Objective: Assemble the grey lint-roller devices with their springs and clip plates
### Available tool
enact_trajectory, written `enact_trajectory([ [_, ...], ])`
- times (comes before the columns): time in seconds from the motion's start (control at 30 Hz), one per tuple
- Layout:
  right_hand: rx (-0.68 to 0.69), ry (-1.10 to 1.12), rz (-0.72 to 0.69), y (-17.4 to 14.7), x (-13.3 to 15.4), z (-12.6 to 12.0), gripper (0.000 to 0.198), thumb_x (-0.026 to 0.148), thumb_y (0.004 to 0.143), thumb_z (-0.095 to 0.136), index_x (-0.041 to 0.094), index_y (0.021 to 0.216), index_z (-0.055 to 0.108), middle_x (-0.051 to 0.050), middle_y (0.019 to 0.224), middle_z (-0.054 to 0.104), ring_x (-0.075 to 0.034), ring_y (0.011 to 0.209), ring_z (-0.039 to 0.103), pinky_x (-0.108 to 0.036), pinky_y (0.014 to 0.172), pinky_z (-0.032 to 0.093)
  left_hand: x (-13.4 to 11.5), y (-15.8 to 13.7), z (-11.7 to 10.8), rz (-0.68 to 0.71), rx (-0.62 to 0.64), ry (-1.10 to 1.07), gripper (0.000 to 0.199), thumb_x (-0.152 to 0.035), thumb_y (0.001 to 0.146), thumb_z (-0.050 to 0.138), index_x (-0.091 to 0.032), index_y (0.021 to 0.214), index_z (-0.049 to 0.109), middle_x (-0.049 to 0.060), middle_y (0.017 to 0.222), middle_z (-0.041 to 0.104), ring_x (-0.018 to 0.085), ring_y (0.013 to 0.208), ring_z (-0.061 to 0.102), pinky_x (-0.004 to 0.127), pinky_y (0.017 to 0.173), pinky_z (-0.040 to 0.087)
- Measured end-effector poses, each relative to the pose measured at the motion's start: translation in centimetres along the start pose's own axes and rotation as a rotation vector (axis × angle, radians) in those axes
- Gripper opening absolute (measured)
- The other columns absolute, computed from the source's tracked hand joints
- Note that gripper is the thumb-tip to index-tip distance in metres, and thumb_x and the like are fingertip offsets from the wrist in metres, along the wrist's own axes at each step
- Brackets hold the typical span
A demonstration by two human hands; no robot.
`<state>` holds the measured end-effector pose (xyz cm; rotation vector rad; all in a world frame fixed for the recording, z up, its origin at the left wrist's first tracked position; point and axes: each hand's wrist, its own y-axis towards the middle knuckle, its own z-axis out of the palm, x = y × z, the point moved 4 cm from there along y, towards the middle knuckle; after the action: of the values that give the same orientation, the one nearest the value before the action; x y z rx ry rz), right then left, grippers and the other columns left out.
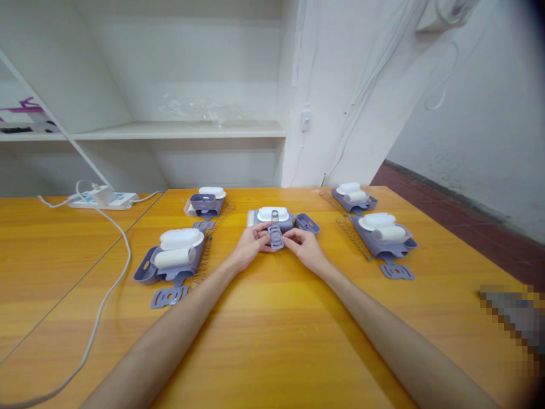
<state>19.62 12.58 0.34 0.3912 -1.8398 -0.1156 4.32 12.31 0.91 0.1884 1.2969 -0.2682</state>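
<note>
A flat grey-purple slotted plate (pixel 276 241) is held between my two hands at the middle of the table. Rising from it is a metal coil spring (pixel 275 217). My left hand (pixel 254 244) pinches the plate's left side, while the fingers of my right hand (pixel 304 245) close on its right edge. Just behind them lies a grey-purple plastic housing (pixel 286 225) with a white oval part (pixel 273 214) on top. To its right rests a grey-purple cup-shaped piece (pixel 307 223).
Similar part sets lie at left (pixel 176 255), back left (pixel 208 201), right (pixel 385 234) and back right (pixel 353 196). Loose springs (pixel 354 238) and slotted plates (pixel 397 271) lie beside them. A power strip (pixel 104 197) with a white cable (pixel 123 267) occupies the left side.
</note>
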Motion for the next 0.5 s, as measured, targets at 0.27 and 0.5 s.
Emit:
enact_trajectory([
  [0.27, 0.025, 0.035, 0.038, 0.35, -0.55, 0.00, 0.017, 0.032, 0.074, 0.060, 0.016, 0.072, 0.063, -0.003, 0.071, 0.067, -0.016, 0.063, 0.060, -0.029, 0.063, 0.048, 0.32, 0.03, 0.04, 0.011, 0.080, 0.054, 0.066, -0.034, 0.068, 0.074, -0.011, 0.125, 0.049, 0.014, 0.093, 0.068, 0.022, 0.076, 0.067, 0.031, 0.064, 0.055],
  [0.5, 0.028, -0.022, 0.040, 0.51, -0.82, -0.03, 0.015, 0.029, 0.073, 0.059, 0.016, 0.069, 0.061, -0.002, 0.067, 0.064, -0.014, 0.061, 0.056, -0.026, 0.060, 0.044, 0.60, 0.06, 0.01, 0.015, 0.110, 0.098, 0.065, -0.033, 0.070, 0.072, -0.010, 0.125, 0.047, 0.014, 0.094, 0.067, 0.020, 0.075, 0.066, 0.032, 0.065, 0.055],
])
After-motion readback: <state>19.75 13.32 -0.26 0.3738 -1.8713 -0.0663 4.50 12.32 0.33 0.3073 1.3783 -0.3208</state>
